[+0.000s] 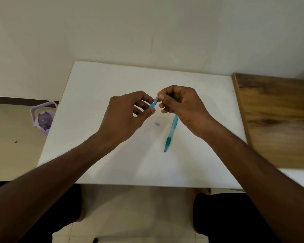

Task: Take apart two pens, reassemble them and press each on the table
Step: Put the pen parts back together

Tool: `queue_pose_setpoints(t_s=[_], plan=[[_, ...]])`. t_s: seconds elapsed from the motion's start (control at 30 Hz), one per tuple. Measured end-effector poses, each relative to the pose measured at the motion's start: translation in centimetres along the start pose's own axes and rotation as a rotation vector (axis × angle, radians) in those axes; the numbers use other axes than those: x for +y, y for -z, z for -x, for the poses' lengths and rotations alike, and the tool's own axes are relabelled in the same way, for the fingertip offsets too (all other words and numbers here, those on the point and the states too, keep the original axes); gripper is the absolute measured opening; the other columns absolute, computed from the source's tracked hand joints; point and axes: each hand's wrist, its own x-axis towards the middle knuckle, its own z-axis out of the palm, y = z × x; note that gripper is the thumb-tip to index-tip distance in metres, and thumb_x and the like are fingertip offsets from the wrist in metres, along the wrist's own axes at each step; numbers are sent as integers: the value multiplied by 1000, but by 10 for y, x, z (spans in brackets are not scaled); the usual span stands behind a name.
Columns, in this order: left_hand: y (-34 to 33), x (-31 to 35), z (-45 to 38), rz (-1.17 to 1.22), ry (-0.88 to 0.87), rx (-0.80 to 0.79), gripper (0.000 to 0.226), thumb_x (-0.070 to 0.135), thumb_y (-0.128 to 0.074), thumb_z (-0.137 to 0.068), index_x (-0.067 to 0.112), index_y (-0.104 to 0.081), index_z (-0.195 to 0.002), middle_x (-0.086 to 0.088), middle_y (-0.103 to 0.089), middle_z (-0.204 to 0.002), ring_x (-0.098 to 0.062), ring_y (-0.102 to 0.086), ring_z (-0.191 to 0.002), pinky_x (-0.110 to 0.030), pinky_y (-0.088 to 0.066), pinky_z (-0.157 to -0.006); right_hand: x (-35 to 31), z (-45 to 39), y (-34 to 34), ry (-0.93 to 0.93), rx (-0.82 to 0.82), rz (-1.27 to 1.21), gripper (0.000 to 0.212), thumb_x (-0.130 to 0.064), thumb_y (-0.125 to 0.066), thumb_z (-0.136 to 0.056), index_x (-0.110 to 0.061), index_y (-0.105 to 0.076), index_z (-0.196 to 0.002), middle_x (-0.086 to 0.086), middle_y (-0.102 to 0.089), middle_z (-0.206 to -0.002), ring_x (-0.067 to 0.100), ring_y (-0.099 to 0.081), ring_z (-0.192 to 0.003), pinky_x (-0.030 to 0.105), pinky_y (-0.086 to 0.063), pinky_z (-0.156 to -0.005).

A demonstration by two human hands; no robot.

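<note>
A person is sitting at a white table, both bare forearms reaching in over its near edge and both hands raised above the middle of the top. The left hand is pinching a short translucent blue pen piece between thumb and curled fingers, the piece tilting up and to the right. The right hand is meeting it fingertip to fingertip, its thumb and forefinger closing on a small pale end that is sticking out of the top of the blue piece; what exactly that end is cannot be told, and the rest of the right hand's fingers are curling in under the palm. A tiny blue part is lying loose on the table just below the two hands, apart from everything else. Beside it, a whole teal pen is lying on the table, running from under the right wrist down toward the person, tip nearest the seated body. The hands are working well in from every table edge, with bare white surface showing to the left, behind and in front of them. A wooden surface is butting against the table's right side, and a lilac container is standing on the floor just off the left edge.
</note>
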Motion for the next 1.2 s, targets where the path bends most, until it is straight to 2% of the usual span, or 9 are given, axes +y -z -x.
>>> queue_pose_setpoints(t_s=[0.2,0.3,0.5,0.6,0.77,0.87,0.97,1.07,1.2], plan=[[-1,-4,0,-100,-25,9,24,51,-75,-93,36,-75,-112,18,-77,-94,-3,-73,-77,-19,-50,-69,-3,3,2,127,-26,288,10,-23,-65,-104,-17,-72,-104,-9,-77,-89,3,-72,-73,11,-55,-72],[-3,-5,3,-169,-49,13,22,50,-74,-94,38,-76,-112,20,-77,-95,-2,-71,-76,-16,-42,-62,-3,6,3,196,-51,469,5,-24,-65,-104,-20,-69,-103,-12,-72,-87,1,-69,-72,8,-50,-72],[-3,-6,5,-159,-33,38,18,50,-75,-93,40,-77,-107,23,-75,-92,1,-70,-75,-17,-40,-60,-2,2,7,46,-97,219,7,-27,-76,-96,-20,-79,-98,-7,-80,-83,10,-75,-73,13,-55,-69],[-2,-5,5,-126,-21,44,16,51,-75,-93,40,-77,-105,23,-75,-91,0,-71,-75,-17,-41,-60,0,1,10,33,-98,98,9,-26,-81,-92,-20,-82,-97,-5,-82,-84,15,-77,-75,22,-61,-75],[0,-5,0,4,52,65,20,53,-75,-92,38,-76,-106,22,-76,-92,-1,-73,-74,-19,-48,-64,-1,-1,7,35,-28,-100,22,-28,-82,-92,-17,-80,-110,-1,-83,-93,19,-79,-83,34,-65,-82],[-1,-10,-2,102,137,76,16,49,-77,-93,36,-75,-103,21,-77,-89,-3,-75,-69,-20,-54,-67,6,-1,4,124,75,306,18,-36,-82,-89,-24,-79,-102,-10,-79,-84,9,-75,-75,23,-61,-78],[-1,-13,-3,120,163,76,16,48,-77,-93,36,-75,-102,23,-76,-87,-1,-75,-67,-10,-49,-63,16,4,-9,181,-114,791,22,-42,-81,-90,-26,-79,-105,-14,-72,-89,5,-66,-76,21,-53,-86],[-1,-11,-4,117,151,71,16,49,-77,-92,37,-75,-103,24,-76,-88,-1,-75,-67,-6,-47,-62,24,5,-21,168,-203,919,22,-40,-75,-95,-25,-77,-112,-7,-72,-100,11,-66,-90,24,-49,-91],[2,-8,-2,104,141,57,18,50,-77,-92,37,-75,-105,22,-76,-90,-4,-76,-70,-27,-60,-74,24,3,-28,201,-226,970,17,-24,-68,-102,-20,-77,-116,1,-72,-107,17,-67,-96,30,-54,-93]])
